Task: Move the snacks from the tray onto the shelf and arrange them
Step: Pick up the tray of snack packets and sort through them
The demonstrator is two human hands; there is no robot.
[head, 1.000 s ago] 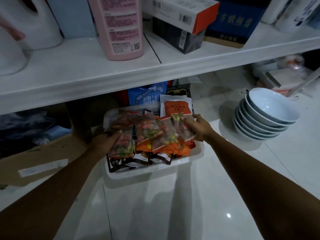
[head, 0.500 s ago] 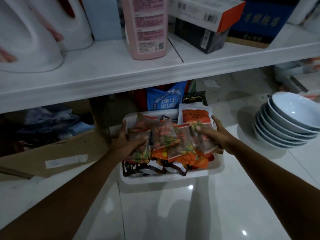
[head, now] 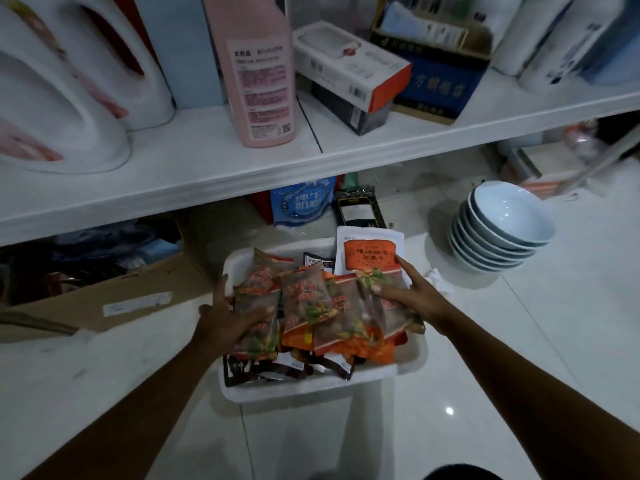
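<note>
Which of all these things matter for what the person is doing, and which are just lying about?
Part of the job: snack packets, white tray, shelf, left hand and right hand, both gripping packets.
Just lying about: stacked bowls, pink bottle, cardboard box, blue bag.

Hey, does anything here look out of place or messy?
On the shelf, the white box sits tilted and askew on a dark box. On the floor, a crumpled white scrap lies beside the stacked bowls. The snack packets are heaped unevenly in the tray.
</note>
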